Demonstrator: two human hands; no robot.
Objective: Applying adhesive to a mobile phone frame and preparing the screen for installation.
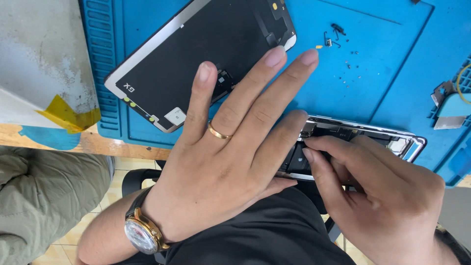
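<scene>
phone (363,135) at mat (373,93) near edge, open, partly off table | left hand (230,162) fingers spread, thumb and pinky bracing frame | right hand (378,191) fingertips pinched on part inside | screen (196,54) detached, just beside | looks stiff, fragile; grip by rails

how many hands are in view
2. The left hand, with a ring and a watch, lies spread over the near end of the open phone. The right hand pinches inside it.

blue mat (382,88), loose screws (348,66), detached screen (196,54)
</scene>
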